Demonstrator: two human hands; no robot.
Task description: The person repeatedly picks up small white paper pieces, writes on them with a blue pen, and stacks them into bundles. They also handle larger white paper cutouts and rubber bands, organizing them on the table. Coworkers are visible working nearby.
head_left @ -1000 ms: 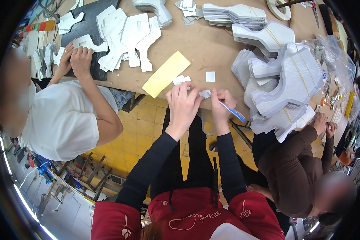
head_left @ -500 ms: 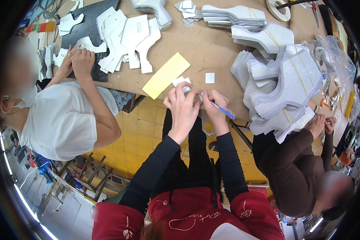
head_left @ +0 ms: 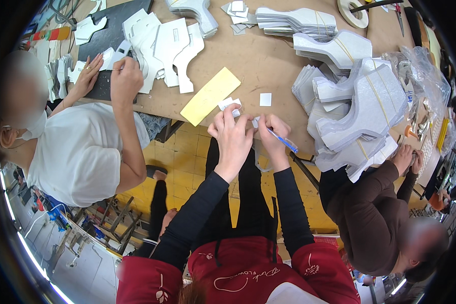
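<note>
Both my hands are close together at the table's near edge. A blue-and-white pen (head_left: 288,144) slants out of my right hand (head_left: 273,133), whose fingers are closed round it. Between the fingertips of both hands a small white piece (head_left: 255,122) shows, mostly covered. My left hand (head_left: 232,137) is curled, thumb and fingers pinching toward that piece. Small white squares (head_left: 223,105) lie partly under its upper fingers, against a yellow strip (head_left: 210,96). Another white square (head_left: 265,99) lies flat on the table, just beyond my right hand.
Banded stacks of grey-white curved panels (head_left: 359,96) crowd the right. Loose white panels (head_left: 175,43) spread at the left, near a black mat (head_left: 101,45). A tape roll (head_left: 353,14) sits at the far edge. Co-workers sit on both sides; another person's leg (head_left: 158,202) shows below.
My hands have barely moved. The left co-worker's right hand has lifted and now holds a small tool over the mat. A leg and foot have appeared on the yellow floor at lower left.
</note>
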